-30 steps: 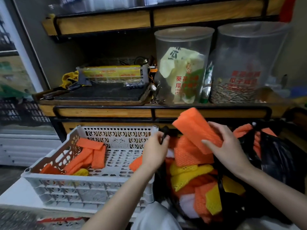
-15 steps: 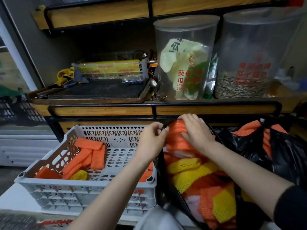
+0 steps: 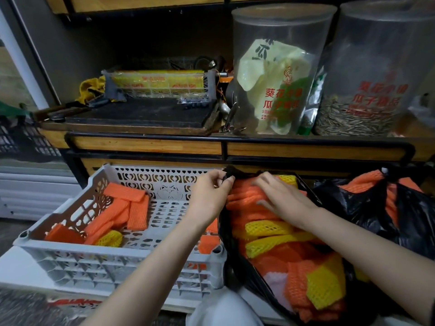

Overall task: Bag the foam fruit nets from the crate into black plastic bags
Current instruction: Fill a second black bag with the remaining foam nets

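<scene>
A grey plastic crate (image 3: 122,255) stands at lower left with several orange foam nets (image 3: 128,209) and a yellow net (image 3: 109,238) in it. To its right an open black plastic bag (image 3: 227,245) is packed with orange and yellow nets (image 3: 270,234). My left hand (image 3: 211,194) pinches the bag's rim at the back corner and holds it up. With flat fingers, my right hand (image 3: 280,198) presses down on the orange nets at the top of the bag.
A second black bag (image 3: 367,208) holding orange nets sits at the right. Behind runs a wooden shelf (image 3: 150,145) with two clear tubs (image 3: 277,74), a dark tray and a small clear basket. A glass door is at far left.
My right hand carried an orange net down into the bag and now presses it flat. My left hand kept its hold on the bag's rim. The camera tilted down.
</scene>
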Available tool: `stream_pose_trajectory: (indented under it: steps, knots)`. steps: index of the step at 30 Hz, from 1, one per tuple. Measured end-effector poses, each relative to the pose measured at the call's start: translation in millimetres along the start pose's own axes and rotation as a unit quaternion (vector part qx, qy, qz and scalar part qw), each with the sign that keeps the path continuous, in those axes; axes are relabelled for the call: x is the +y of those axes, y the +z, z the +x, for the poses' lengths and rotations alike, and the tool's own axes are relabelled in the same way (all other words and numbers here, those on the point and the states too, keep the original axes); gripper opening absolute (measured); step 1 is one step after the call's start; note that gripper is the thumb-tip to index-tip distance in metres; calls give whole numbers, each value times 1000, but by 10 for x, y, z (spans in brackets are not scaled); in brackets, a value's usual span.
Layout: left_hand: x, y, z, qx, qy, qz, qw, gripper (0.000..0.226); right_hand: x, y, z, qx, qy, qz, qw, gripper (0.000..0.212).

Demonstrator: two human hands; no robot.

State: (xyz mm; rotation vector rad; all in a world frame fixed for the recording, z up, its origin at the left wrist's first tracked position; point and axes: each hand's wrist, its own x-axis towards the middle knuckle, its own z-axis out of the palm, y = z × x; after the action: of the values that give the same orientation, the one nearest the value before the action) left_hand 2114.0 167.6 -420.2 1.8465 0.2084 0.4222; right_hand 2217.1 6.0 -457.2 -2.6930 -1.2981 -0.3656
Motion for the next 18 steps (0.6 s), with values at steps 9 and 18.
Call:
stream_pose_trajectory:
  steps: [9, 18]
  knots:
    - [-44, -28, -65, -6, -2, 18, 1000, 35, 46, -2, 120, 11, 2, -88, 996, 34]
    - [-153, 40, -71, -2, 9, 90, 996, 15, 76, -46, -177, -34, -76, -104, 991, 41]
